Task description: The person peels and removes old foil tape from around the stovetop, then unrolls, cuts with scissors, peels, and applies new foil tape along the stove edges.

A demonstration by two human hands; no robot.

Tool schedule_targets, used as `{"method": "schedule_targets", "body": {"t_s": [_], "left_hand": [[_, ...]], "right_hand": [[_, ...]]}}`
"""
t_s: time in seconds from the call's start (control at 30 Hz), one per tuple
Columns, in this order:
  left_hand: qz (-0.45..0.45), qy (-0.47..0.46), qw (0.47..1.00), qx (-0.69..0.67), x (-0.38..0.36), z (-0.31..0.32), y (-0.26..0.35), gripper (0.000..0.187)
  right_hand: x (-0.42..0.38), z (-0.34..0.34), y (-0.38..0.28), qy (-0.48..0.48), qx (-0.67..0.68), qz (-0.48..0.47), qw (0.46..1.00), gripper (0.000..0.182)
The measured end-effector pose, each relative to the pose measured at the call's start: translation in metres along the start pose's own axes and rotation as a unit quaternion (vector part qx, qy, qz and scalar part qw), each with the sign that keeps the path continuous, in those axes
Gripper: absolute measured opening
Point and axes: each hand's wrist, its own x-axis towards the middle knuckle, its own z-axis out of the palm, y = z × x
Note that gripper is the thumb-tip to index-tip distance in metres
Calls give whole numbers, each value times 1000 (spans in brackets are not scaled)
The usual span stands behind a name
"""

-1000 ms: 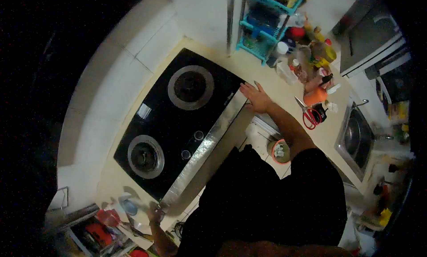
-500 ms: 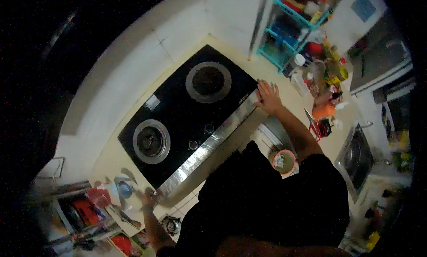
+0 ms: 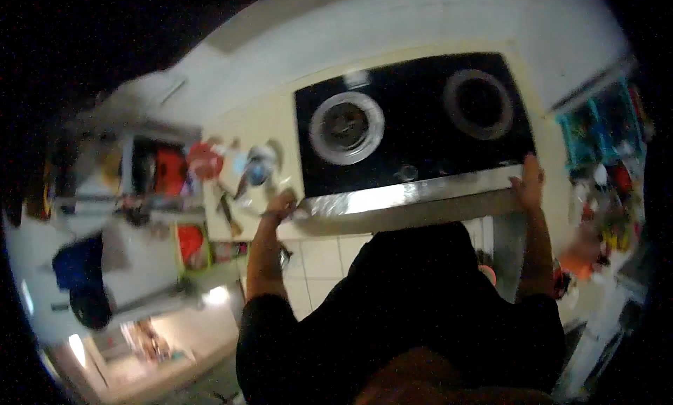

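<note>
A black glass two-burner stove [image 3: 410,128] with a silver front strip lies on the pale counter [image 3: 266,135]. My left hand [image 3: 280,205] rests at the stove's front left corner, fingers curled on its edge. At the front right corner, my right hand [image 3: 529,180] lies flat with fingers pointing away from me. The picture is blurred by head motion, so the exact grip is hard to read.
Small items, among them a red lid [image 3: 205,159] and a blue-and-white dish [image 3: 258,168], clutter the counter left of the stove. A teal rack [image 3: 596,128] with bottles stands at the right. White floor tiles [image 3: 315,261] show below the counter.
The view has swung sharply left, so the stove now lies level across the frame. Both hands stay at the same stove corners. The sink has left the view.
</note>
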Motion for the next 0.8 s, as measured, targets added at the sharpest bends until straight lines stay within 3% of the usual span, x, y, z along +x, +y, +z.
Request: {"method": "schedule_targets", "body": {"t_s": [0.03, 0.07, 0.2, 0.23, 0.33, 0.37, 0.4, 0.43, 0.47, 0.5, 0.6, 0.67, 0.77, 0.8], "left_hand": [[-55, 20, 998, 39, -4, 7, -3, 22], [-80, 22, 996, -17, -8, 3, -2, 21], [-91, 13, 995, 38, -5, 14, -7, 24], [-98, -25, 994, 47, -3, 13, -7, 23], [-45, 38, 996, 67, -6, 28, -23, 24], [-14, 18, 998, 65, 2, 37, -40, 23], [-3, 1, 999, 40, -6, 19, -17, 20], [0, 20, 999, 48, -2, 22, -15, 15], [74, 50, 996, 27, -3, 18, -12, 12], [116, 111, 986, -39, -5, 24, -16, 12], [-13, -36, 999, 3, 4, 23, -29, 19], [72, 28, 997, -9, -1, 15, -18, 19], [23, -21, 999, 13, 9, 29, -44, 17], [25, -23, 999, 14, 9, 26, -41, 17]], "right_hand": [[1, -7, -7, -5, -22, -8, 1000, 74], [0, -13, -11, -6, -51, -8, 999, 72], [-2, -11, -13, 13, -69, -45, 996, 69], [0, -14, -13, -7, -59, -34, 998, 68], [1, -8, -8, -43, -63, -11, 997, 68], [1, -2, 0, -58, -75, -1, 995, 68], [-1, 3, 9, -19, -90, -52, 994, 69], [1, 15, 25, 13, 77, -66, 995, 70], [5, -33, -16, -66, -118, -7, 991, 67], [6, -39, -23, -56, -183, -28, 981, 65], [6, -64, -55, -42, -87, -88, 991, 62], [5, -70, -84, -90, -17, -145, 985, 62], [13, -78, -157, -279, 41, -217, 935, 67], [9, -76, -182, -238, 56, -261, 934, 66]]}}
